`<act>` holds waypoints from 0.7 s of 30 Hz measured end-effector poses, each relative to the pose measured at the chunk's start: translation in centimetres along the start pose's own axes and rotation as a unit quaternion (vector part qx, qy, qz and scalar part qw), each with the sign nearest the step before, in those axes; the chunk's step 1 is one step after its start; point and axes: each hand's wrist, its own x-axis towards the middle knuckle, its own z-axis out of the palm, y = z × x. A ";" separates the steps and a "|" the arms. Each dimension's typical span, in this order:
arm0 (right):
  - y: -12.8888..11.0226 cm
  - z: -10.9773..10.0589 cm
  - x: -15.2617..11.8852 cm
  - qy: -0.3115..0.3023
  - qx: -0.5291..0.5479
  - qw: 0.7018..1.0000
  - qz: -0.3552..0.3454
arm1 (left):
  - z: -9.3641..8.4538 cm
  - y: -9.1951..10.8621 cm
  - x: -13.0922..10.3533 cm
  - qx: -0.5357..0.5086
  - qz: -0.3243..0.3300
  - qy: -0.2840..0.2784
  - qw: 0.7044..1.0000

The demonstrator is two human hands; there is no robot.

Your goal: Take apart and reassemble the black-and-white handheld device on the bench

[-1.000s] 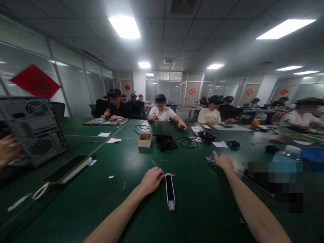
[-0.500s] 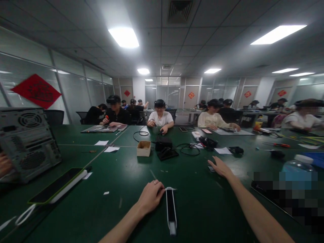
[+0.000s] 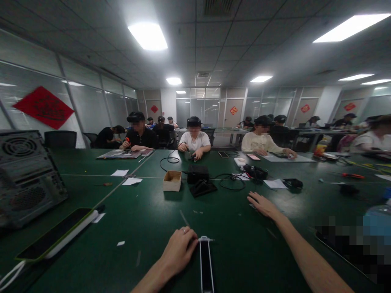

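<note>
My left hand rests on the table with curled fingers. Its fingertips meet the top left corner of a slim black device with white edges, which runs out of view at the bottom. A thin clear strip lies just beyond that hand. Further right, my right hand is stretched out low over the table, fingers extended. Under its fingertips is a small flat piece, mostly covered, so I cannot tell what it is.
A computer case stands at the left, beside a green-edged phone propped on a white bar. Ahead are a small open box, a black box and cables. A blurred-out dark object lies right. Several people sit opposite.
The view has shifted, and the slim device now reaches the bottom edge. My right hand's fingers lie closer together, covering more of the small piece. My left hand stays at the device's corner.
</note>
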 end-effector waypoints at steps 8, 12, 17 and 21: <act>-4.1 -0.2 -5.1 0.014 -0.014 1.000 -0.003 | -0.2 0.1 -0.1 0.005 0.017 0.004 1.000; -6.7 0.3 -8.4 0.005 -0.011 0.999 -0.031 | 0.0 -0.1 0.0 0.015 0.032 0.020 0.999; -12.6 1.1 -13.6 -0.014 0.024 0.995 -0.097 | 0.5 -0.4 0.0 0.031 0.047 0.038 0.998; -17.0 1.6 -17.0 -0.024 0.057 0.992 -0.114 | 0.4 -0.3 -0.4 0.036 0.059 0.047 0.996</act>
